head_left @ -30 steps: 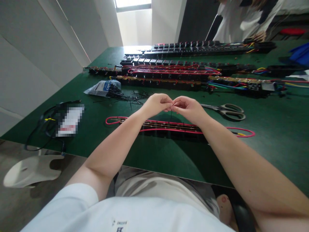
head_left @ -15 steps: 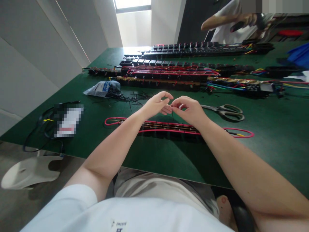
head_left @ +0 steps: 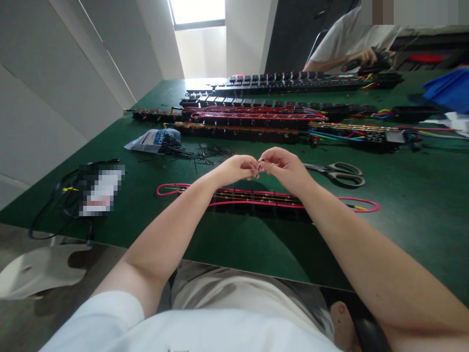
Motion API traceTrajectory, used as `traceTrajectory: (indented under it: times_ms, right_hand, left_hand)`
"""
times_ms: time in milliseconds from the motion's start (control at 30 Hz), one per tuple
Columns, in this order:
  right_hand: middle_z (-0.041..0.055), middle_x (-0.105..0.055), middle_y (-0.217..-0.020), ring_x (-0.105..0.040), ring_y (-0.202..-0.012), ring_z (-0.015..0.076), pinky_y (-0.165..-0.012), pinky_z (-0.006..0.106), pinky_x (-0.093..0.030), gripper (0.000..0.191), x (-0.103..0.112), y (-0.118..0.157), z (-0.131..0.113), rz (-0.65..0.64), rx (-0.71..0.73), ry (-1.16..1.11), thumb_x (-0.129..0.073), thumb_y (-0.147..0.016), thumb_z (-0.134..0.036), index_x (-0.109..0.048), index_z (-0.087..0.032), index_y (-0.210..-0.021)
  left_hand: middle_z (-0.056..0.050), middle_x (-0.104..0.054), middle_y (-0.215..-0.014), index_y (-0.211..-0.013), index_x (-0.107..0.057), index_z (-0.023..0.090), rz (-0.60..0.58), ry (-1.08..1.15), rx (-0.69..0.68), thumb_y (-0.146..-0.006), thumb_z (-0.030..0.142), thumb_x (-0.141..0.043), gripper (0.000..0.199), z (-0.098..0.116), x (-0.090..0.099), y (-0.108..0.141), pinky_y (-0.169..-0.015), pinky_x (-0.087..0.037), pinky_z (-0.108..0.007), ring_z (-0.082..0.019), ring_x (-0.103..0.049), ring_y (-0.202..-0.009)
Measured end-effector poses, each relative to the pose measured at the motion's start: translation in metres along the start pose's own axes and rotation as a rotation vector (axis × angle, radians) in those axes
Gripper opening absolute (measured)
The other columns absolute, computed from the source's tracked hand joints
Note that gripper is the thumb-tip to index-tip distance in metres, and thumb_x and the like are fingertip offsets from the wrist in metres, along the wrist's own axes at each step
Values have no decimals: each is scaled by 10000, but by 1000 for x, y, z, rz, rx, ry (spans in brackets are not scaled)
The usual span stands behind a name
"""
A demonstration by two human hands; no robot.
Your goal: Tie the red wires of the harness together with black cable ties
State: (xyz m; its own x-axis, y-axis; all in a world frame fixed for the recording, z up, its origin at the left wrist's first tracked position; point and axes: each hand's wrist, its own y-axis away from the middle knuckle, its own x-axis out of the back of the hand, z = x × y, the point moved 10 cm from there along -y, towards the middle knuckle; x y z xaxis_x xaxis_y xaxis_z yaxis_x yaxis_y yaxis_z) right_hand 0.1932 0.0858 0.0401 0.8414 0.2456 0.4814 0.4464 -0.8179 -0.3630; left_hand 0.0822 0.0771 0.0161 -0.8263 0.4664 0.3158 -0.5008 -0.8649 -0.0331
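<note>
My left hand [head_left: 239, 167] and my right hand [head_left: 285, 165] meet fingertip to fingertip above the table. Between them is a thin black cable tie [head_left: 258, 173], mostly hidden by the fingers; both hands pinch it. Just below and in front lies a long, narrow power-strip assembly [head_left: 252, 196] with metal rails and a red wire looped past both its ends. Scissors [head_left: 340, 173] lie to the right of my right hand, handles pointing right. Beyond my left hand, loose black cable ties [head_left: 208, 153] are scattered from an opened plastic bag [head_left: 152, 140].
Several long strip assemblies [head_left: 242, 129] with coloured wires lie across the back of the green table [head_left: 139, 195]. A coiled black cable [head_left: 60, 195] is at left. A co-worker [head_left: 348, 44] holds a dark tool at the far right, near a blue item [head_left: 449, 90].
My left hand has lowered and closed its fingers in, meeting the right hand at the cable tie, which hung from the right fingers before. The co-worker's arm has lowered.
</note>
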Motion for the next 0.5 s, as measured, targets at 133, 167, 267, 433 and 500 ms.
traceTrajectory:
  times_ms: [133, 167, 267, 433, 500]
  right_hand:
    - [39, -723, -1040, -699, -859, 163, -777, 358, -616, 263, -4, -1, 2, -45, -11, -87, -684, -1008, -402, -692, -164, -1118]
    - [36, -723, -1028, -697, -844, 159, -767, 353, -616, 263, -4, -1, 2, -52, -14, -105, -683, -1009, -403, -692, -164, -1117]
    - [27, -719, -997, -690, -816, 151, -749, 342, -610, 256, -4, 0, 3, -52, -28, -148, -684, -1009, -402, -692, -162, -1099]
    - [31, -719, -1012, -690, -829, 154, -756, 345, -611, 256, -1, 0, 8, -15, -65, -180, -684, -1009, -395, -691, -162, -1115]
    - [34, -723, -1023, -695, -840, 157, -765, 350, -614, 253, 0, 0, 10, -15, -83, -187, -688, -1007, -390, -695, -162, -1116]
  left_hand:
    - [-23, -740, -916, -932, -694, 156, -43, -24, -19, -869, 160, -630, 90, 4, -1, 4, -763, -547, -258, -102, -657, -781]
    - [-27, -739, -928, -939, -702, 155, -52, -33, -22, -866, 165, -627, 105, 5, -1, 5, -753, -545, -256, -102, -653, -778]
    - [-34, -740, -963, -985, -724, 160, -66, -73, -37, -872, 188, -614, 160, 7, -1, 7, -761, -548, -260, -108, -651, -799]
    - [-49, -755, -1010, -1038, -732, 162, -62, -217, -53, -935, 224, -562, 209, 9, -3, 5, -877, -558, -281, -131, -685, -904]
    - [-50, -761, -1044, -1068, -730, 170, -66, -310, -49, -961, 243, -534, 235, 11, -3, 6, -882, -556, -275, -139, -694, -932]
